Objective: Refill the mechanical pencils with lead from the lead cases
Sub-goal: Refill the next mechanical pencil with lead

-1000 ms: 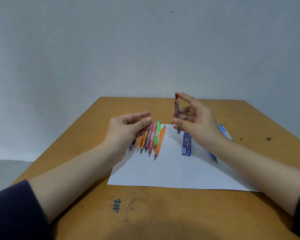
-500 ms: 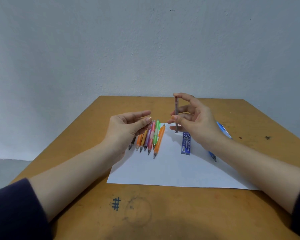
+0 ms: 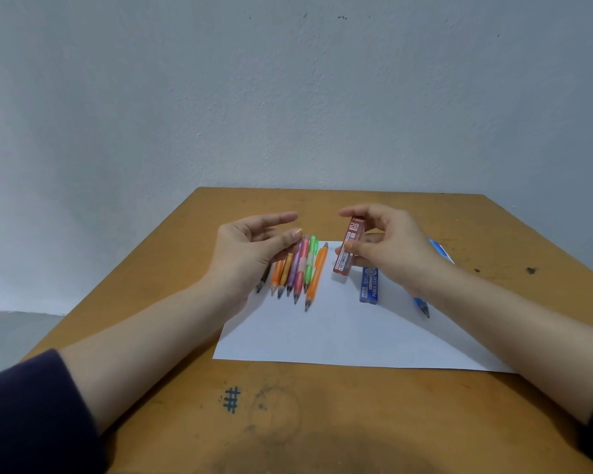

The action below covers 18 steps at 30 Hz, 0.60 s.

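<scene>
My right hand (image 3: pixel 394 248) pinches the red case (image 3: pixel 354 230) near upright; my left hand (image 3: pixel 250 251), fingers loose and empty, hovers nearer the pencils (image 3: pixel 302 271), lying just beneath it, tips toward me.

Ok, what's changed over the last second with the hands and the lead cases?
The right hand has turned the red lead case it grips: edge-on before, its broad labelled face now shows, slightly tilted. Nothing taken up or let go. The left hand stays raised over the row of pencils; blue lead case, blue pencil and paper unmoved.
</scene>
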Motion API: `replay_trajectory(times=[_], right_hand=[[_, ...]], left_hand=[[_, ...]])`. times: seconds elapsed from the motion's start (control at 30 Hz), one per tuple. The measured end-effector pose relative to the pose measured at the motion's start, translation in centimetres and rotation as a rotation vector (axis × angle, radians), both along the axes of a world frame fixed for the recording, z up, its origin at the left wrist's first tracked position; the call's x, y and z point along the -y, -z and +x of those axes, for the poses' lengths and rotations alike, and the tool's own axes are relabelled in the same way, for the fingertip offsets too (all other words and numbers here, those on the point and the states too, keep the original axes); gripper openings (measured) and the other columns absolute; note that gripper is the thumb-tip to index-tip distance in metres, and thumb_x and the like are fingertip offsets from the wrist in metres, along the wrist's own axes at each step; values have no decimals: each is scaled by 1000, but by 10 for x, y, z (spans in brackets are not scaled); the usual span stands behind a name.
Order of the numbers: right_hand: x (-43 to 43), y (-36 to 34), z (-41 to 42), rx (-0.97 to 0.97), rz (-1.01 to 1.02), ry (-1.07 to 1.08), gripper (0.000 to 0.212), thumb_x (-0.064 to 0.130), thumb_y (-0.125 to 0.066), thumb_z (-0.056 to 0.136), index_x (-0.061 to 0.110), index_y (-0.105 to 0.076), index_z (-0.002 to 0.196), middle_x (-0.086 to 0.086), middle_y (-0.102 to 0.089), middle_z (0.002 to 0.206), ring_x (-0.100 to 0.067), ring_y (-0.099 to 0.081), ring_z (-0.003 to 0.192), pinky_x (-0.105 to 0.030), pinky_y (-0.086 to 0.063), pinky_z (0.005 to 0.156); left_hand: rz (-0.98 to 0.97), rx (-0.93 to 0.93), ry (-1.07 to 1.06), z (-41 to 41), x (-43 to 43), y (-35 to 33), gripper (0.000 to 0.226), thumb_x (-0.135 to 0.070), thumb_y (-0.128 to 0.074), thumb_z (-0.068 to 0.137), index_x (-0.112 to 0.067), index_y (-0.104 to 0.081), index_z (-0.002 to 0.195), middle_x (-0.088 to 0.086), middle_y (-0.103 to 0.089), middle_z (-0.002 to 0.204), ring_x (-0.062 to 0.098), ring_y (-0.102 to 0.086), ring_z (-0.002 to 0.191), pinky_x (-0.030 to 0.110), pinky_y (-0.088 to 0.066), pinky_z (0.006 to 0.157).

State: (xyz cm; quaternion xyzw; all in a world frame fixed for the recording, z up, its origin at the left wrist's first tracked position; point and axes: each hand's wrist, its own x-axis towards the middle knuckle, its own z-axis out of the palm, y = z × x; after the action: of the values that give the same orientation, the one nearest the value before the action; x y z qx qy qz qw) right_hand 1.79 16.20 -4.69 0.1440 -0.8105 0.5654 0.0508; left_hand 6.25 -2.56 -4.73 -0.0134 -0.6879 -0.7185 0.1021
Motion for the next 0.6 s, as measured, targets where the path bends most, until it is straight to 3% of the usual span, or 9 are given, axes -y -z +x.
replay_trajectory(times=[0.17, 0.23, 0.3, 0.37, 0.43, 0.5, 0.6], right_hand=[[2, -5, 5, 50, 226, -37, 55, -4, -72, 77, 20, -58, 125, 1, -63, 84, -15, -69, 77, -35, -59, 76], [2, -8, 7, 46, 367, -36, 61, 4, -76, 76, 22, -54, 131, 8, -63, 85, -5, -64, 74, -22, -55, 72], [2, -10, 8, 41, 488, -32, 62, 11, -75, 79, 24, -51, 134, 10, -63, 90, 0, -60, 75, -7, -44, 58], [1, -10, 7, 27, 578, -18, 58, 15, -74, 80, 24, -53, 133, 5, -66, 100, -5, -61, 87, -12, -44, 61], [1, -8, 5, 33, 611, -13, 56, 15, -75, 79, 20, -56, 131, -2, -66, 112, -11, -62, 100, -24, -51, 79], [1, -7, 4, 32, 664, -17, 53, 15, -76, 78, 17, -58, 128, -4, -63, 122, -10, -61, 106, -27, -50, 90], [0, -8, 4, -17, 749, -17, 40, 19, -74, 80, 18, -65, 119, -2, -62, 125, -6, -59, 103, -23, -49, 88]], left_hand=[[-17, 5, -9, -1, 0, 0, 15, -10, -69, 80, -16, -67, 94, 2, -74, 75, 10, -71, 72, 17, -55, 63], [-25, 5, -9, 0, 0, -1, 13, -9, -69, 80, -14, -68, 92, 0, -74, 74, 8, -71, 70, 16, -54, 60], [-31, 2, -8, 0, 0, -1, 12, -9, -69, 80, -14, -68, 91, -1, -74, 73, 7, -70, 69, 15, -53, 58], [-36, -1, -3, 1, 0, -1, 12, -9, -69, 80, -14, -68, 91, -1, -74, 73, 7, -70, 69, 15, -53, 58], [-44, -3, -3, 1, 0, 0, 11, -9, -69, 80, -15, -68, 90, -1, -74, 73, 7, -70, 69, 14, -52, 59], [-56, -6, -8, 0, -1, 0, 11, -10, -69, 81, -15, -68, 90, -1, -74, 73, 6, -70, 69, 14, -52, 58], [-56, -5, -8, 0, -1, 0, 11, -9, -69, 81, -15, -68, 90, -2, -74, 72, 6, -70, 68, 14, -52, 59]])
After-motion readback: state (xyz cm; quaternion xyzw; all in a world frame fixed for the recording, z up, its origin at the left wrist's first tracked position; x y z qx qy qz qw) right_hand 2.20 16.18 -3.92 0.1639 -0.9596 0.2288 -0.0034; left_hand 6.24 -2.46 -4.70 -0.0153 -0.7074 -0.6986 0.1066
